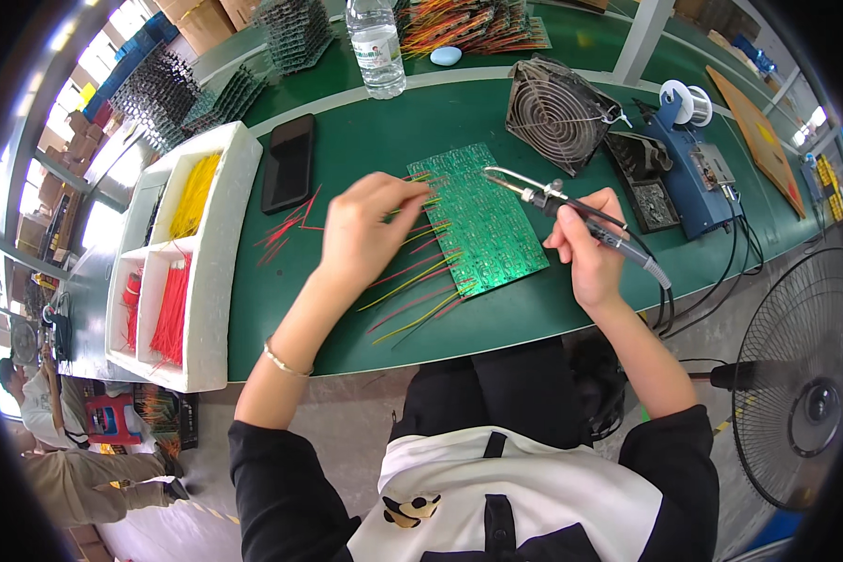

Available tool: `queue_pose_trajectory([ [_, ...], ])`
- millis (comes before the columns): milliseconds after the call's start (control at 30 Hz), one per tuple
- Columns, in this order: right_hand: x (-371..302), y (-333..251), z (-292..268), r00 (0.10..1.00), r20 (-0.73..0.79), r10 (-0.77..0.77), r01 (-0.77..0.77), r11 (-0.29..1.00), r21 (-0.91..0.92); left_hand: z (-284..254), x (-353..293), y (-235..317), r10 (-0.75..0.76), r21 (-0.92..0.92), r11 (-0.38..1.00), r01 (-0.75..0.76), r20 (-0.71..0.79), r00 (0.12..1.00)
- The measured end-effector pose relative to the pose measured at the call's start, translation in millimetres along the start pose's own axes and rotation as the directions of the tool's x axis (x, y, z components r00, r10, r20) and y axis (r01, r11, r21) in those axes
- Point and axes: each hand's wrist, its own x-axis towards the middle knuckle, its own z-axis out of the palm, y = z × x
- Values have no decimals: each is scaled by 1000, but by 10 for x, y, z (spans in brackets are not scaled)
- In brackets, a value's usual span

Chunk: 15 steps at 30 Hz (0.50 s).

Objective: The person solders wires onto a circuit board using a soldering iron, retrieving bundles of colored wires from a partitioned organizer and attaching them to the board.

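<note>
Red and yellow wires (405, 285) fan out from the left edge of the green circuit board (501, 239), which lies on the green table (347, 351) between the hands. The right hand (592, 253) grips a soldering iron (554, 195), its tip above the board. The left hand (365, 229) bends its fingers at the board's left edge — whether they pinch a wire, I cannot tell. Farther off stand a square fan (557, 112) and — beyond the phone (288, 164) — a clear bottle (377, 51).
</note>
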Motion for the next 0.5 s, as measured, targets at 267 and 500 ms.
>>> queue_pose_trajectory([
  [267,-57,9,22,992,91,86,-78,992,-95,223,-161,-83,-25,-16,1000,26,40,999],
  [500,-63,-8,24,985,110,130,-119,987,-105,232,-164,-82,1,8,1000,-1,44,999],
])
